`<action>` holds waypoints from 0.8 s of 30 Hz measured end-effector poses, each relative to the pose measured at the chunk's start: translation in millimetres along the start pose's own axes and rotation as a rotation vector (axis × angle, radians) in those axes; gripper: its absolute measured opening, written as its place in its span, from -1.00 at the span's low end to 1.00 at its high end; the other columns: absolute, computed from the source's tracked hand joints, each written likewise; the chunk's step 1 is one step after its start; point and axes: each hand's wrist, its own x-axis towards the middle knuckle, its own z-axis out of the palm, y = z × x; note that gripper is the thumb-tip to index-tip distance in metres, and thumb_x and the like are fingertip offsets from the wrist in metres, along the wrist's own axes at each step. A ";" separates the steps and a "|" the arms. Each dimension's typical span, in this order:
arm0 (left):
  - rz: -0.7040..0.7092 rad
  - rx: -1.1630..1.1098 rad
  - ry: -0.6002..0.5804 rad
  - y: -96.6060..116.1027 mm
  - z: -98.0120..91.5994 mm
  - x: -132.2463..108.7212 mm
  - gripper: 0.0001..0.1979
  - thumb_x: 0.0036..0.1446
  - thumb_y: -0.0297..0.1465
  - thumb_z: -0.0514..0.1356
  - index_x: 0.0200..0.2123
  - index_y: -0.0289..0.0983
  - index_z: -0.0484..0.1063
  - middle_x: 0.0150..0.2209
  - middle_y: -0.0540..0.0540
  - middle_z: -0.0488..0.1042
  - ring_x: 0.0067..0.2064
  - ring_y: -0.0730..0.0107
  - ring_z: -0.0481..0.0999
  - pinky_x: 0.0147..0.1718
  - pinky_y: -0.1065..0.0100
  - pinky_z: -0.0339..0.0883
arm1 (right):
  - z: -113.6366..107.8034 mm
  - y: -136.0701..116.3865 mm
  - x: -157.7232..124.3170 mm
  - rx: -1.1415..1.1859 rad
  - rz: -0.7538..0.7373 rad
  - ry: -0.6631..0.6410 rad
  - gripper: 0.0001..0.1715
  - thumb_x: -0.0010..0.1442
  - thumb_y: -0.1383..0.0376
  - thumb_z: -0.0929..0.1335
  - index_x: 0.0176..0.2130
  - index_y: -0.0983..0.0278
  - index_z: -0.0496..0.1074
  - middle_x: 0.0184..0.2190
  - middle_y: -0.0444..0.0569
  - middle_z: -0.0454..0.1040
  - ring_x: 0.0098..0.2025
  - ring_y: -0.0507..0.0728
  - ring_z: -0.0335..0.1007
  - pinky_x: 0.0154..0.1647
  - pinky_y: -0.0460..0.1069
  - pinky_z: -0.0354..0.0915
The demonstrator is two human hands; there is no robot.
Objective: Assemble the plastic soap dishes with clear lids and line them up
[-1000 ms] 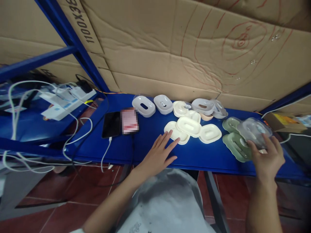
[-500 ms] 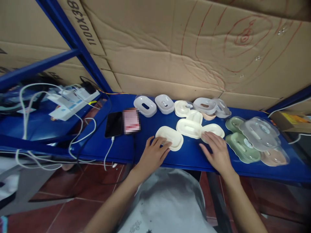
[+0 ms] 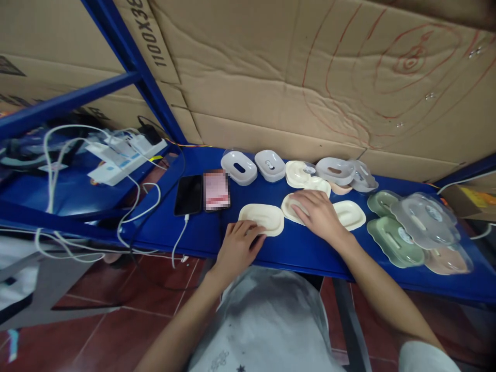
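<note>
My left hand [image 3: 241, 244] rests its fingertips on the near rim of a cream oval soap dish [image 3: 267, 214], the thumb apart from the fingers. My right hand [image 3: 320, 213] reaches across the middle cream dish [image 3: 289, 206], its fingers laid over it and hiding much of it; thumb and fingers are apart. Partly behind the right wrist lies a third cream dish [image 3: 352, 216]. Farther back, another cream piece [image 3: 320, 185] and a round-ended cream dish [image 3: 296, 174] sit close together.
Grey oval dishes [image 3: 248, 175] line the back of the blue table, against cardboard [image 3: 240, 82]. At right are green wavy dishes [image 3: 395, 243] and clear-covered grey ones [image 3: 426, 222]. A phone [image 3: 188, 195] on a white cable and a power strip [image 3: 127, 160] are at left.
My right hand has moved left from the right-hand cream dish onto the middle one. The dish by my left hand has turned more level and shifted slightly left. The view has shifted a little.
</note>
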 end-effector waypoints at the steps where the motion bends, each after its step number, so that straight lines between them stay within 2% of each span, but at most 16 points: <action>1: 0.020 -0.022 -0.002 -0.3 -0.4 -0.5 -0.84 0.46 -0.37 0.21 -0.02 -0.18 0.59 -0.04 -0.15 0.62 0.03 0.12 0.59 -0.03 0.11 0.34 | 6.1 0.4 18.7 -0.008 0.001 0.007 -0.59 0.54 0.17 0.28 0.22 0.24 0.51 0.19 0.11 0.59 0.25 0.29 0.46 0.28 0.21 0.28; 5: 0.112 -0.137 -0.021 -2.5 -2.4 -4.3 -0.84 0.47 -0.40 0.20 -0.02 -0.18 0.59 -0.05 -0.11 0.65 -0.02 0.23 0.62 -0.03 0.17 0.37 | 39.8 3.9 87.4 -0.035 0.087 -0.051 -0.40 0.46 0.17 0.38 0.36 0.38 0.37 0.37 0.27 0.40 0.42 0.42 0.27 0.41 0.30 0.15; 6: 0.133 -0.159 -0.033 -3.0 -3.1 -5.3 -0.85 0.47 -0.40 0.19 -0.04 -0.18 0.59 -0.06 -0.10 0.65 -0.04 0.25 0.62 -0.03 0.18 0.37 | 47.2 5.6 99.6 -0.029 0.117 -0.072 -0.40 0.43 0.18 0.41 0.33 0.40 0.40 0.34 0.30 0.43 0.40 0.43 0.30 0.40 0.31 0.17; 8: 0.161 -0.181 -0.056 -3.7 -4.5 -6.4 -0.87 0.46 -0.41 0.21 -0.06 -0.18 0.58 -0.07 -0.09 0.65 -0.04 0.28 0.63 -0.02 0.19 0.37 | 56.7 10.8 115.0 -0.010 0.161 -0.090 -0.55 0.41 0.24 0.41 0.21 0.38 0.52 0.21 0.29 0.56 0.28 0.41 0.45 0.31 0.27 0.28; 10: 0.167 -0.182 -0.078 -3.9 -5.8 -6.7 -0.88 0.43 -0.41 0.23 -0.05 -0.17 0.58 -0.06 -0.09 0.64 0.00 0.26 0.63 0.01 0.18 0.36 | 57.2 17.2 118.2 0.009 0.179 -0.067 -0.67 0.45 0.27 0.36 0.10 0.34 0.59 0.08 0.24 0.64 0.14 0.35 0.56 0.19 0.19 0.39; 11: 0.167 -0.181 -0.088 -3.9 -6.2 -6.7 -0.88 0.42 -0.41 0.25 -0.04 -0.17 0.57 -0.06 -0.09 0.64 0.01 0.25 0.62 0.03 0.17 0.36 | 53.9 20.1 115.5 0.020 0.189 -0.043 -0.67 0.47 0.27 0.32 0.09 0.33 0.59 0.07 0.22 0.65 0.12 0.33 0.58 0.16 0.17 0.42; 14: 0.187 -0.195 -0.113 -4.1 -6.6 -7.6 -0.89 0.42 -0.42 0.25 -0.07 -0.15 0.58 -0.10 -0.07 0.64 -0.02 0.26 0.63 0.03 0.16 0.37 | 34.2 22.2 90.7 0.049 0.220 0.043 -0.59 0.52 0.23 0.25 0.15 0.34 0.56 0.12 0.20 0.63 0.18 0.29 0.55 0.23 0.16 0.41; 17: 0.219 -0.213 -0.097 -4.8 -6.4 -10.2 -0.85 0.43 -0.39 0.24 0.00 -0.15 0.56 -0.03 -0.11 0.62 0.03 0.22 0.61 0.08 0.14 0.41 | 10.6 10.4 44.1 0.125 0.193 0.126 -0.61 0.53 0.17 0.27 0.15 0.28 0.55 0.13 0.12 0.63 0.21 0.25 0.53 0.31 0.17 0.40; 19: 0.196 -0.199 -0.055 -4.9 -6.6 -12.1 -0.70 0.39 -0.36 0.30 0.16 -0.11 0.52 0.14 -0.19 0.54 0.19 0.10 0.54 0.17 0.05 0.41 | -0.3 -3.3 5.6 0.240 0.125 0.178 -0.65 0.51 0.19 0.32 0.17 0.21 0.55 0.15 0.07 0.62 0.25 0.23 0.51 0.33 0.19 0.41; 21: 0.133 -0.189 -0.008 -4.5 -7.5 -13.1 -0.49 0.31 -0.34 0.38 0.29 -0.06 0.43 0.32 -0.25 0.37 0.35 -0.06 0.40 0.27 -0.06 0.38 | -5.5 -17.6 -32.1 0.313 0.070 0.194 -0.63 0.48 0.27 0.36 0.22 0.16 0.52 0.18 0.05 0.60 0.29 0.23 0.49 0.34 0.21 0.42; 24: 0.070 -0.209 0.026 -3.6 -9.1 -11.8 -0.30 0.23 -0.38 0.44 0.39 -0.05 0.32 0.50 -0.26 0.09 0.50 -0.19 0.17 0.37 -0.15 0.31 | -4.2 -35.8 -73.1 0.364 0.034 0.134 -0.57 0.45 0.36 0.38 0.25 0.12 0.49 0.19 0.03 0.58 0.32 0.23 0.46 0.36 0.22 0.44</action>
